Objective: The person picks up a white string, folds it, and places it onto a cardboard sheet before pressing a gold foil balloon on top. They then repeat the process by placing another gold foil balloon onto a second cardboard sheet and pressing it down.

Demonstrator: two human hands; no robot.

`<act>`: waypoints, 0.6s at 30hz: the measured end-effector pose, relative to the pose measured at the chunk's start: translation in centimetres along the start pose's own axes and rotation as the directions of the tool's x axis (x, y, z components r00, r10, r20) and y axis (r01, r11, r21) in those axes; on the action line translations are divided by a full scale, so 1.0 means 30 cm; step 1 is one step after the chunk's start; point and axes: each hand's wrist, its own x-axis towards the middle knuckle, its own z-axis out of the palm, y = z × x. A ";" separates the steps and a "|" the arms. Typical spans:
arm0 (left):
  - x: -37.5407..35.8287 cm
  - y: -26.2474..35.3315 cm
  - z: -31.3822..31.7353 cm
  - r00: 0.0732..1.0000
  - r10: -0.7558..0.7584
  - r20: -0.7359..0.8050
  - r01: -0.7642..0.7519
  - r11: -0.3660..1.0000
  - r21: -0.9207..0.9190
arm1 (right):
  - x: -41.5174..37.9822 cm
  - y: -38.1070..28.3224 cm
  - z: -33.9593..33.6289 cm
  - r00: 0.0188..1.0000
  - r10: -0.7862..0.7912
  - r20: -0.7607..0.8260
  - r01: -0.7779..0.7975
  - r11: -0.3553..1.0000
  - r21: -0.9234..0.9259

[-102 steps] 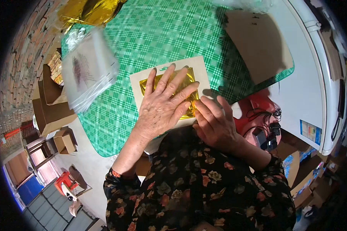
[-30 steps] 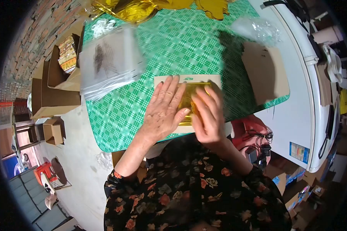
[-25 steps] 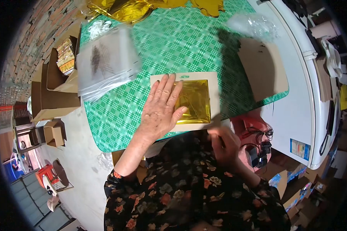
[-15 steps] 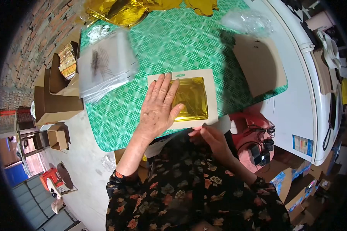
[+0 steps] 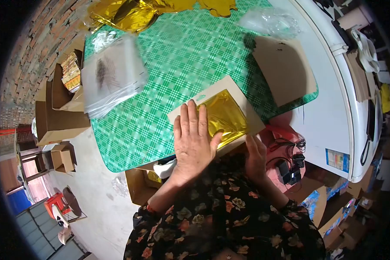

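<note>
A beige card with a small hanging slot lies rotated near the front edge of the table, and a shiny gold foil sheet covers its middle. My left hand lies flat over the card's left side, fingers apart, with the thumb at the foil's lower edge. At the card's lower right corner is my right hand, its fingers pressed together around the edge of the card.
Gold foil lies at the table's back. Clear plastic sleeves are at the left, another card and a crumpled clear bag at the right. Cardboard boxes stand left of the green table.
The card with the foil has turned clockwise. My left hand has moved slightly right and down, and my right hand has shifted right to the card's corner.
</note>
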 end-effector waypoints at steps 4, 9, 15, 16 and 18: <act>-0.011 0.015 0.020 1.000 0.005 -0.026 -0.005 1.000 -0.015 | -0.014 0.082 0.033 0.997 -0.021 0.074 0.030 0.993 -0.116; -0.013 0.012 0.043 0.998 -0.009 0.066 -0.004 0.981 0.192 | 0.019 0.023 0.119 0.987 -0.036 0.156 0.037 0.999 -0.005; -0.008 0.005 0.024 1.000 -0.001 0.009 0.000 1.000 0.015 | 0.038 0.055 0.098 0.986 -0.057 0.159 0.078 0.988 -0.131; -0.008 -0.007 0.013 1.000 0.002 -0.001 -0.002 1.000 -0.029 | 0.038 0.057 0.103 0.987 -0.086 0.136 0.107 0.982 -0.157; 0.011 -0.057 -0.025 0.999 -0.001 -0.038 -0.002 0.998 -0.067 | 0.027 0.015 0.139 0.974 -0.194 0.113 0.216 0.948 -0.232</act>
